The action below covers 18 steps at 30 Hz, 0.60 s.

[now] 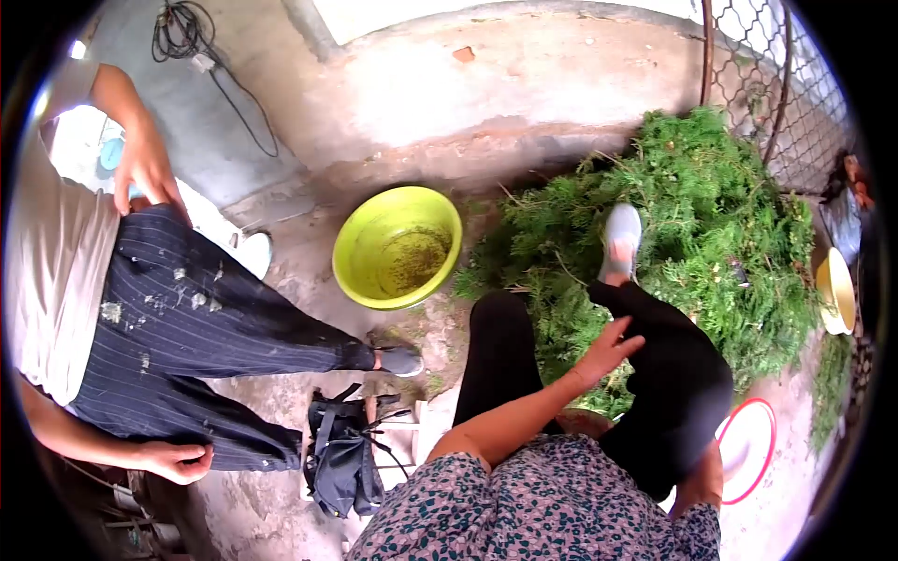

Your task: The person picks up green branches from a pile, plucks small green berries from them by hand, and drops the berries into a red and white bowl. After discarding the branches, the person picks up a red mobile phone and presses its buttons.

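My left hand (610,350) reaches across to my raised leg in black trousers (673,365), its fingers apart and empty near the knee and shin. Low on the right, my right hand (702,475) is beside the same thigh, its fingers hidden behind the leg. My grey shoe (622,234) rests on a large heap of green cut branches (720,224). A yellow-green basin (398,248) with dark bits in its bottom stands left of the heap.
Another person in striped dark trousers (187,318) stands at the left. A black backpack (344,453) lies between us. A red-rimmed round object (748,449), a yellow bowl (835,292) and wire mesh (786,93) are at the right. A cable (182,33) hangs at the wall.
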Each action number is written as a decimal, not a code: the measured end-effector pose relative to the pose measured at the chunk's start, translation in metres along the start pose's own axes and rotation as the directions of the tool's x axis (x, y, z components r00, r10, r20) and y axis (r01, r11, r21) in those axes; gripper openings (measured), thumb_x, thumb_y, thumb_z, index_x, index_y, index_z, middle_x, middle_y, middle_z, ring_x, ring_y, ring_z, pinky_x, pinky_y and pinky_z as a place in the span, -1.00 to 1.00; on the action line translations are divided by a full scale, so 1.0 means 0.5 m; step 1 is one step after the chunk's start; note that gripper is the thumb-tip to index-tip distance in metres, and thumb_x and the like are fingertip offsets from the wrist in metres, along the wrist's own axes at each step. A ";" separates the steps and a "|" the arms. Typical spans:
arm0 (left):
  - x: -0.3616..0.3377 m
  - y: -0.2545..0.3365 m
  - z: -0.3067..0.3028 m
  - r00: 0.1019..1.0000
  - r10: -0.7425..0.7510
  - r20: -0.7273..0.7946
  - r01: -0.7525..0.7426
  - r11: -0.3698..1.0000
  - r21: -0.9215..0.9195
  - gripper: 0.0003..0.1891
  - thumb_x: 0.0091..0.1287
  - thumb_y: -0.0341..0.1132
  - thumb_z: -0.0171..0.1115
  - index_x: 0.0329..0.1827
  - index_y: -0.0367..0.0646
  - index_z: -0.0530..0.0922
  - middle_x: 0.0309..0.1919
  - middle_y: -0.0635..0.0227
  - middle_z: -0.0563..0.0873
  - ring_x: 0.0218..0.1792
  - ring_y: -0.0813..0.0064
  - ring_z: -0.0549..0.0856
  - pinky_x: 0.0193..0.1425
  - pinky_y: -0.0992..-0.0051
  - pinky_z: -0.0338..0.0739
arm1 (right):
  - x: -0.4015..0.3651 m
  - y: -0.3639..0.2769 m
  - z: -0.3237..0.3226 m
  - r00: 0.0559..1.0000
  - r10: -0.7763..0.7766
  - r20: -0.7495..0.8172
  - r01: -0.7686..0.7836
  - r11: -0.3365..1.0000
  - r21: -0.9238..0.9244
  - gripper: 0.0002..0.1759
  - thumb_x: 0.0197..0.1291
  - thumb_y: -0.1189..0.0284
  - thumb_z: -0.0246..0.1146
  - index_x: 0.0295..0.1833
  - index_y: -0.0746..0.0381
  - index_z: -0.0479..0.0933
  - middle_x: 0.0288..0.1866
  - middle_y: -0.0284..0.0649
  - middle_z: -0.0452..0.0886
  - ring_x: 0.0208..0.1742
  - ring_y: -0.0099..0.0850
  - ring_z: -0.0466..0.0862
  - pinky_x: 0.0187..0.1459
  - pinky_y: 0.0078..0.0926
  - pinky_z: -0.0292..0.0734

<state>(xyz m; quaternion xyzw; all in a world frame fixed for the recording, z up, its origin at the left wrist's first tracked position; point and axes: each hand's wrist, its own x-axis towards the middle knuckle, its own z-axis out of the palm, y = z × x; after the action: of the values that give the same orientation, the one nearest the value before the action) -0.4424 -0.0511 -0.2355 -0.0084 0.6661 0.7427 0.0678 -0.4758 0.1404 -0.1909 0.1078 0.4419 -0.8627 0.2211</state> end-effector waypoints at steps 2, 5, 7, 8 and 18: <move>-0.006 0.045 0.001 0.999 -0.047 -0.004 0.046 0.988 -0.147 -0.32 0.30 -0.13 0.19 0.36 -0.33 0.15 0.19 0.19 0.38 0.01 0.55 0.50 0.07 0.55 0.43 | -0.018 -0.005 0.026 1.000 -0.020 0.021 0.020 1.000 0.005 -0.37 0.19 0.00 0.16 0.15 0.30 0.38 0.01 -0.12 0.55 0.00 -0.27 0.56 0.09 -0.30 0.45; -0.010 0.060 0.005 0.999 -0.038 -0.026 0.033 0.987 -0.160 -0.38 0.31 -0.17 0.18 0.34 -0.30 0.21 0.10 0.25 0.45 -0.03 0.59 0.50 0.05 0.59 0.41 | -0.023 -0.012 0.068 0.995 -0.092 0.046 0.091 0.996 0.017 -0.36 0.18 0.00 0.17 0.16 0.31 0.38 0.01 -0.13 0.55 0.00 -0.29 0.56 0.10 -0.32 0.45; -0.020 0.065 -0.001 0.993 0.120 -0.011 -0.120 0.992 0.031 -0.44 0.29 -0.18 0.20 0.29 -0.22 0.31 0.11 0.30 0.44 0.04 0.55 0.47 0.08 0.57 0.39 | -0.018 -0.012 0.068 0.985 -0.160 0.056 0.159 0.987 0.031 -0.35 0.17 0.01 0.18 0.16 0.32 0.37 0.01 -0.14 0.56 0.00 -0.32 0.56 0.10 -0.36 0.45; -0.027 0.077 -0.004 0.986 0.162 0.031 -0.165 0.981 0.105 -0.46 0.27 -0.19 0.22 0.28 -0.20 0.33 0.13 0.31 0.42 0.06 0.53 0.45 0.09 0.56 0.39 | -0.011 -0.008 0.057 0.979 -0.196 0.057 0.194 0.980 0.038 -0.34 0.16 0.01 0.19 0.16 0.33 0.37 0.02 -0.16 0.56 0.00 -0.35 0.56 0.10 -0.39 0.45; 0.024 -0.063 -0.048 0.970 0.232 -0.069 -0.192 0.910 0.368 -0.57 0.13 -0.38 0.34 0.08 -0.21 0.47 -0.26 0.36 0.58 -0.26 0.56 0.57 -0.14 0.57 0.48 | 0.069 0.098 -0.060 0.907 -0.334 -0.256 0.134 0.806 -0.577 -0.65 0.19 0.31 0.25 -0.01 0.33 0.52 -0.26 -0.26 0.64 -0.29 -0.48 0.60 -0.19 -0.55 0.50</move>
<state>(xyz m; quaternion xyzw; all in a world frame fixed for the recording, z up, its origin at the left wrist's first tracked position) -0.4526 -0.0707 -0.2704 0.0354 0.7899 0.6101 -0.0500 -0.4833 0.1298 -0.2565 0.1333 0.7112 -0.6883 0.0517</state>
